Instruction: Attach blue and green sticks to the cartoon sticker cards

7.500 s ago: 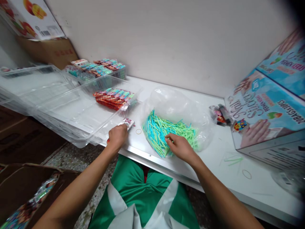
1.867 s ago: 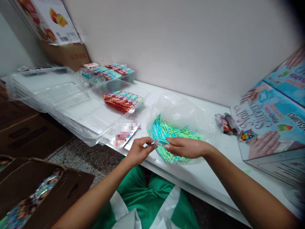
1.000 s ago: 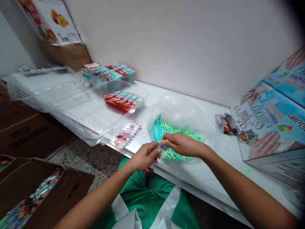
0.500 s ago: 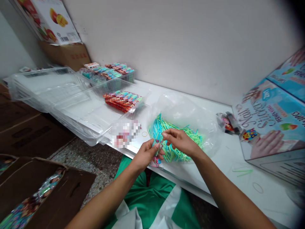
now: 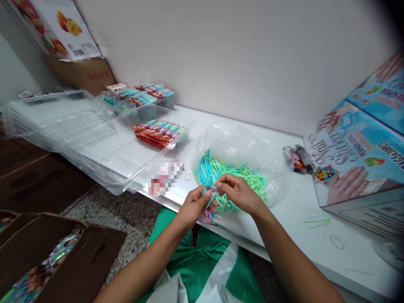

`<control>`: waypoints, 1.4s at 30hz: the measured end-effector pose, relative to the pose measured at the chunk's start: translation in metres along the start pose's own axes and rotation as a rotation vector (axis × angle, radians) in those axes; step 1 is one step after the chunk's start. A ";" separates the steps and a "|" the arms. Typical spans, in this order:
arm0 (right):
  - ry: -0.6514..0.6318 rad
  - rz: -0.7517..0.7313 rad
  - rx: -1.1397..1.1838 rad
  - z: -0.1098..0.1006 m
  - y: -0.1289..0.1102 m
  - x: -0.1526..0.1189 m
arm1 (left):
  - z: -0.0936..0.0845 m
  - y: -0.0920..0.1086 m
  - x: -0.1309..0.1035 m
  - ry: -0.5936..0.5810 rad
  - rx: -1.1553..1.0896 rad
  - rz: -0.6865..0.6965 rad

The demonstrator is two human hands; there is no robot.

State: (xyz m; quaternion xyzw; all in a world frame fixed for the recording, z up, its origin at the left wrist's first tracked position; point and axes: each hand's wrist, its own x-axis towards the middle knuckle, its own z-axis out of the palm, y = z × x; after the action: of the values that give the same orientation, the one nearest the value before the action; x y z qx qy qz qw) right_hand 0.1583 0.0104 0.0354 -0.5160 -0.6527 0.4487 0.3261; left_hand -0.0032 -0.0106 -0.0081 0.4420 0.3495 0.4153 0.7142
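Observation:
My left hand (image 5: 196,207) is closed around a small printed packet (image 5: 207,216) with thin blue and green sticks (image 5: 205,188) standing up at its top. The packet's pink lower end hangs below the fingers. Close beside it, my right hand (image 5: 237,192) is bent into a pinch, its fingertips right by the sticks and packet; whatever lies between them is too small to make out. Behind both hands a clear plastic bag (image 5: 276,162) lies open on the table, with a heap of blue and green plastic sticks (image 5: 232,170) in it.
Clear plastic trays (image 5: 118,185) are stacked at left, the top one holding a row of red packets (image 5: 159,136). A filled tray (image 5: 151,94) stands behind. Printed boxes (image 5: 356,160) stand right, near a rubber band (image 5: 336,242). An open carton (image 5: 104,244) sits lower left.
My right fingers have curled in tighter beside the packet. My left hand keeps its grip, with the sticks in it tilted slightly differently. The whole view has shifted a little.

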 end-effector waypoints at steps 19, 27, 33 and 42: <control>0.124 -0.020 0.022 0.018 0.004 -0.002 | 0.006 0.002 -0.004 -0.025 -0.036 -0.015; 0.089 -0.042 0.027 0.018 -0.001 -0.004 | 0.003 0.002 -0.004 -0.017 -0.020 -0.009; 0.109 -0.030 -0.023 0.019 0.000 -0.002 | 0.004 0.001 -0.004 -0.028 -0.044 -0.017; 0.120 -0.059 0.046 0.021 -0.002 -0.004 | 0.002 0.004 -0.004 -0.064 -0.030 -0.008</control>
State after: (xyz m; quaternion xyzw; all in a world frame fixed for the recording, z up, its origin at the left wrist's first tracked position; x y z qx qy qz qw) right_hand 0.1403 0.0009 0.0297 -0.5149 -0.6364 0.4221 0.3896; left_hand -0.0042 -0.0143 -0.0027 0.4430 0.3220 0.4031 0.7332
